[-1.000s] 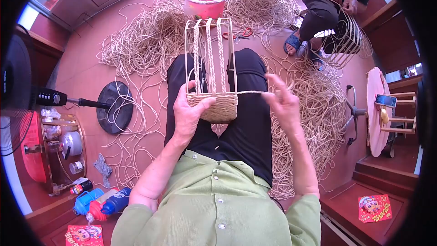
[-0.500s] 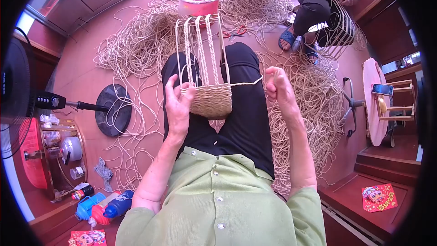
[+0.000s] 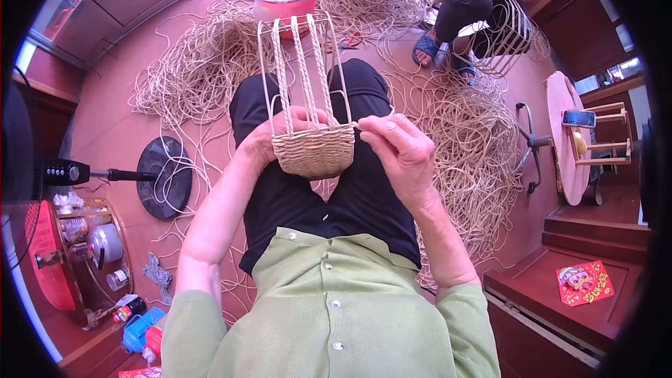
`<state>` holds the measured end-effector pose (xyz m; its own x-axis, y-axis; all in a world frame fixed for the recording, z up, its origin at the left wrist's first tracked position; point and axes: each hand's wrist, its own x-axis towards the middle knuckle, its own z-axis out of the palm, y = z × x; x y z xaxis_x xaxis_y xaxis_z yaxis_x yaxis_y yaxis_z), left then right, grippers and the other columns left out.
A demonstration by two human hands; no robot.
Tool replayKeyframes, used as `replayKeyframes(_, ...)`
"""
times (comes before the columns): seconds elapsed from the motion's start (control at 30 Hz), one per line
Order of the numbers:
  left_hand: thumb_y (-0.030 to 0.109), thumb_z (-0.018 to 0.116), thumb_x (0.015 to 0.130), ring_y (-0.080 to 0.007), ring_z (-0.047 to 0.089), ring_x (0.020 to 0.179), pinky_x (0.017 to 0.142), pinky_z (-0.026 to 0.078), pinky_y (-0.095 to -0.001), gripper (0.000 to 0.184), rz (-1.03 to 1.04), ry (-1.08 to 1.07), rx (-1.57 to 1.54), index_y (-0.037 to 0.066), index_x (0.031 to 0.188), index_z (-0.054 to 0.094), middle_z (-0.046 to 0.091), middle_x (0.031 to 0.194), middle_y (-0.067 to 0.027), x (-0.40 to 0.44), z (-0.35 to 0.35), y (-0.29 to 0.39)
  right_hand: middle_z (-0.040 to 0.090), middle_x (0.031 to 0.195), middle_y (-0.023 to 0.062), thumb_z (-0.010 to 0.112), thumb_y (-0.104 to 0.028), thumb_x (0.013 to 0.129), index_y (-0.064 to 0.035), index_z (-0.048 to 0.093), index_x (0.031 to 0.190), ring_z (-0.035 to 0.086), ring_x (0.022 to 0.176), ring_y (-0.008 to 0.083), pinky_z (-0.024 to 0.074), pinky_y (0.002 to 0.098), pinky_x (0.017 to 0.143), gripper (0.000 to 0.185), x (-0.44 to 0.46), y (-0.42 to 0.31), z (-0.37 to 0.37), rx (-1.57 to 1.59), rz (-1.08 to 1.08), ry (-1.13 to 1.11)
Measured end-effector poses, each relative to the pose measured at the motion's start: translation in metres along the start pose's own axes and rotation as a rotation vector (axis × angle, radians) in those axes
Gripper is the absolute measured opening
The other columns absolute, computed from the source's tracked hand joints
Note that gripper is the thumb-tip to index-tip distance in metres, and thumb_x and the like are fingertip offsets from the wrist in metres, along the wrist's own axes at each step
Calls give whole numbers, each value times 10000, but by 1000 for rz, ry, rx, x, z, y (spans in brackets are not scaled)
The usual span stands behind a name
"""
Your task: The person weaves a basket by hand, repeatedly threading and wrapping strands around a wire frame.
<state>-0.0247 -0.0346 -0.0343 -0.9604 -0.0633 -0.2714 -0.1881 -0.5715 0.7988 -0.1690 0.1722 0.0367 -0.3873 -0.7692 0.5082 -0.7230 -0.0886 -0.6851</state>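
While the partly woven basket point(image 3: 315, 152) rests over the person's dark-trousered thighs point(image 3: 378, 196), the right hand point(image 3: 404, 150) pinches a cord point(image 3: 355, 125) beside its woven rim; the left hand point(image 3: 299, 120) reaches behind the woven wall, fingertips hidden, its grip impossible to tell.

The basket point(image 3: 314, 152) lies just off the view's centre toward 11 o'clock, part-woven, its open frame of pale bars, some thin and smooth, some twisted like rope, stretching toward 12 o'clock and leaning slightly toward 11. Tight tan weaving fills only the rounded end at 6 o'clock. At the woven band's 2 o'clock corner, a cord point(image 3: 355, 125) juts out, mostly hidden.
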Motion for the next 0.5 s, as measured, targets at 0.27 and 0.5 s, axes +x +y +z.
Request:
replayKeyframes(0.27,108,718,896,-139,676,915,827,543,-273,191,129,-82,-88,-2,1051,691,709,998,-65,14,10,-6,613,882,79,717,-6,807,-34,668,1042,637,810,252,528,365,671,242,-4,4,12,-281,-227,-44)
replayKeyframes(0.5,94,710,898,-133,675,901,835,539,-272,179,101,-74,-27,-4,1048,706,717,978,-58,12,12,-10,538,860,102,666,-21,854,-24,615,1012,580,813,287,495,396,697,166,-5,-7,12,-347,-116,-174)
